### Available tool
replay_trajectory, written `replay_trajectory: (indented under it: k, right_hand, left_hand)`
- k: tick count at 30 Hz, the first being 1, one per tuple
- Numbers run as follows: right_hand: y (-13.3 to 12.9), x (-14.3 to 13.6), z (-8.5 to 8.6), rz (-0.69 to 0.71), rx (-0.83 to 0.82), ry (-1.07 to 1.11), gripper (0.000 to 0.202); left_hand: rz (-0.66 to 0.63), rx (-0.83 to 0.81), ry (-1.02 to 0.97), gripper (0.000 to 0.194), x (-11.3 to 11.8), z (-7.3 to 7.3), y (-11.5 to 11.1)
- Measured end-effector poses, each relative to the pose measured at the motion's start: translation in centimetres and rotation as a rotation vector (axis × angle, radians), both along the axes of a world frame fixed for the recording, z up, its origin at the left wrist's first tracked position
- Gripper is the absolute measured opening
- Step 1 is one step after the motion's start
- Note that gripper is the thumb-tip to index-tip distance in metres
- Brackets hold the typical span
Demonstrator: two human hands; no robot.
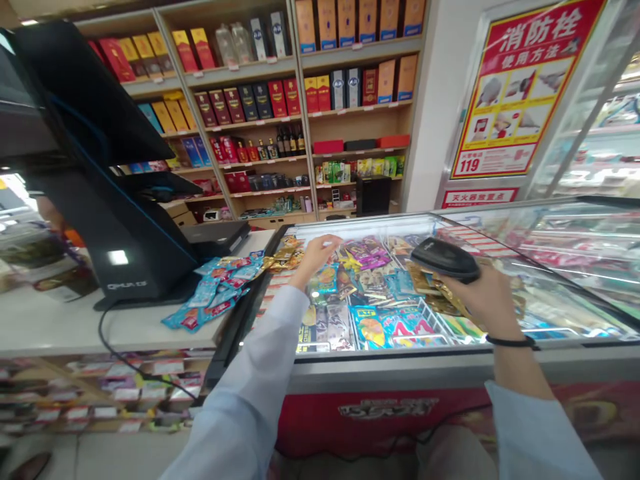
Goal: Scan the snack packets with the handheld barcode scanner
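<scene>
My right hand (483, 300) is wrapped round a black handheld barcode scanner (445, 259) above the right part of a glass-topped chest freezer (380, 363). Gold packets (430, 287) show just below the scanner; whether they touch my fingers I cannot tell. Over the freezer's left part, my left hand (317, 259) is extended with loosely bent fingers and nothing visible in it. Beside it lie more gold packets (287, 253) at the freezer's left edge. A pile of blue ice-cream packets (215, 290) spreads across the counter corner.
A black checkout terminal (135, 220) stands on the white counter (145, 333), its cable (117, 350) hanging over the front edge. Inside the freezer are wire baskets of frozen packets (395, 327). Shelves of boxed bottles (245, 100) line the back wall, next to a red poster (525, 87).
</scene>
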State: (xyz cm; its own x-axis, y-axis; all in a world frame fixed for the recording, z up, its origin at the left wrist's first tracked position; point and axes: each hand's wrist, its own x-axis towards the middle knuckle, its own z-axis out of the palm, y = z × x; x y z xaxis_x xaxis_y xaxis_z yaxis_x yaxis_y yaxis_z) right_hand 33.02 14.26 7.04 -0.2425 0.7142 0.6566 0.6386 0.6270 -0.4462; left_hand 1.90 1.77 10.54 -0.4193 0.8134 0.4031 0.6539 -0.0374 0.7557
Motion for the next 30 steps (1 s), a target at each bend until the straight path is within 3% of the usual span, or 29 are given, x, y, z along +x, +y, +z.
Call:
replay_trajectory:
  k: [6, 10, 18, 25, 30]
  right_hand:
    - [-2.8, -6.0, 1.2, 0.159, -0.007, -0.013, 0.028]
    - [-3.7, -10.1, 1.0, 0.28, -0.001, -0.011, 0.029]
    - [-4.1, -15.5, -1.4, 0.439, -0.013, -0.136, 0.028]
    - [-4.0, -16.0, -2.6, 0.498, -0.077, -0.171, 0.028]
    - [-4.4, -16.1, -3.2, 0.542, -0.1, -0.208, 0.024]
  left_hand:
    - [0.351, 0.01, 0.043, 0.033, -8.3, -2.4, -7.9]
    - [0.548, -0.042, 0.183, 0.029, -11.4, -4.8, -10.3]
    - [0.568, -0.196, 0.45, 0.023, -12.2, -8.7, -9.0]
    - [0.616, -0.349, 0.763, 0.034, -13.9, -8.9, -8.3]
    - [0.609, -0.427, 0.894, 0.032, -14.9, -9.7, -7.7]
